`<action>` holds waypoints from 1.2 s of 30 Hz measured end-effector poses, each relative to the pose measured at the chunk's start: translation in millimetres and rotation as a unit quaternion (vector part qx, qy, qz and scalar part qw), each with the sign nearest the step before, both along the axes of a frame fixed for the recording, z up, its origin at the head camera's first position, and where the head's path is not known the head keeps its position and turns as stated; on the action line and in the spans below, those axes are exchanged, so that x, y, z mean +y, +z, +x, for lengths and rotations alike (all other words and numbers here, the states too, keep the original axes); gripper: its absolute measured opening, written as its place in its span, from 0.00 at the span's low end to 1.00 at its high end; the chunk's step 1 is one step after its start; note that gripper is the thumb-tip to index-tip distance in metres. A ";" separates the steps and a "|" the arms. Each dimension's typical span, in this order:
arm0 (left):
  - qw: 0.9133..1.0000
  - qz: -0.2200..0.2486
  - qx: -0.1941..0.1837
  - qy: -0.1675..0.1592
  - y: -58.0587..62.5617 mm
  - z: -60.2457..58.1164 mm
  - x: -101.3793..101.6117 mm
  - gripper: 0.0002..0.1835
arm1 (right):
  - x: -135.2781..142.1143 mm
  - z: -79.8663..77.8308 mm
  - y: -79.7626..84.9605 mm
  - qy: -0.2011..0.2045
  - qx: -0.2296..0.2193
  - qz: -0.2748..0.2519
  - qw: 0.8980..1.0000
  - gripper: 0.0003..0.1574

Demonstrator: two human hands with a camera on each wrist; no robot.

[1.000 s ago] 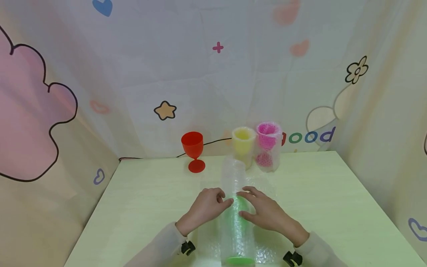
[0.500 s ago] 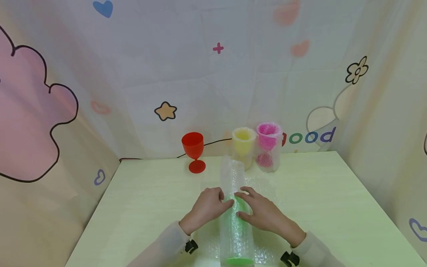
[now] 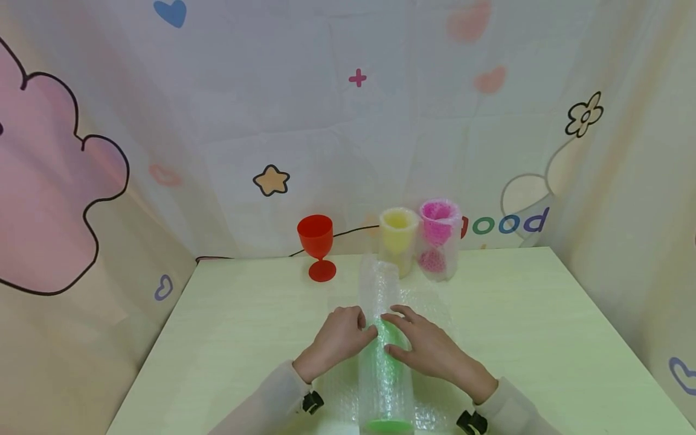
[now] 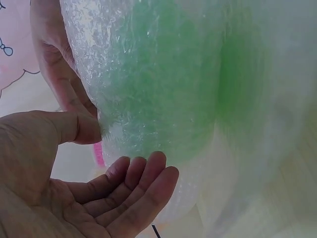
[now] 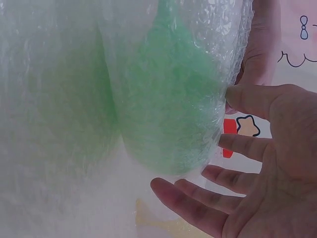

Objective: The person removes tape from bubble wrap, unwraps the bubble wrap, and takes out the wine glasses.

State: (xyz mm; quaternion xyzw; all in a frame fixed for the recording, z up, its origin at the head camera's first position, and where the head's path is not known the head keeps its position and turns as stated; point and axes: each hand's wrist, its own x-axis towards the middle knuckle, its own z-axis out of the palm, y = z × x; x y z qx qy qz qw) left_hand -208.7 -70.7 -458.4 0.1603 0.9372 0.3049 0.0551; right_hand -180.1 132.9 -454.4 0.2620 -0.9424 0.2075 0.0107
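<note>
Nearest, we see pale sleeves, each with a small black piece by the cuff. Between the two hands runs a tube of bubble wrap around a green goblet, whose base faces us, nearer than the hands.

The left hand is half relaxed: we see its thumb tip touching the wrap's side and its other fingers loosely bent, gripping nothing. The right hand is partly spread, thumb and fingers apart in a soft curve, its thumb against the opposite side of the wrap without closing round it. Flat wrap spreads on the table beneath both.

Past the left hand, we find a red goblet standing upright and bare. Beyond the right hand, a wrapped yellow goblet and, just beside it, a wrapped pink one stand upright. Farthest from the hands, we see a printed curtain.
</note>
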 end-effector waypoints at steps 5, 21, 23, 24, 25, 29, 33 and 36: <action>1.000 -0.009 0.014 -0.001 -0.6 -0.2 0.9 0.09 | -0.1 -0.8 -1.9 -0.001 -0.004 0.001 1.000 0.35; 0.999 0.023 -0.009 -0.031 -7.0 -1.3 -3.1 0.10 | 4.7 0.8 -1.3 0.012 0.021 -0.004 1.000 0.32; 0.998 0.030 -0.022 -0.042 -6.1 -0.6 -4.7 0.10 | 5.4 1.1 -1.0 0.013 0.024 -0.008 1.000 0.31; 0.998 0.033 -0.025 -0.048 -5.5 -0.4 -5.2 0.10 | 5.5 1.0 -1.1 0.014 0.026 -0.010 1.000 0.31; 0.998 0.034 -0.027 -0.054 -5.3 -0.2 -5.8 0.10 | 5.5 0.8 -1.4 0.014 0.029 -0.010 0.999 0.31; 0.997 0.037 -0.031 -0.068 -4.7 1.1 -7.4 0.11 | 4.7 -0.2 -3.4 0.008 0.036 -0.008 0.999 0.30; 0.997 0.034 -0.040 -0.056 -4.1 3.8 -6.6 0.14 | 3.0 -1.0 -5.6 -0.003 0.037 -0.014 0.999 0.29; 0.998 0.027 -0.045 -0.042 -2.8 6.0 -4.4 0.19 | 1.6 -1.9 -7.1 -0.013 0.039 -0.025 0.999 0.28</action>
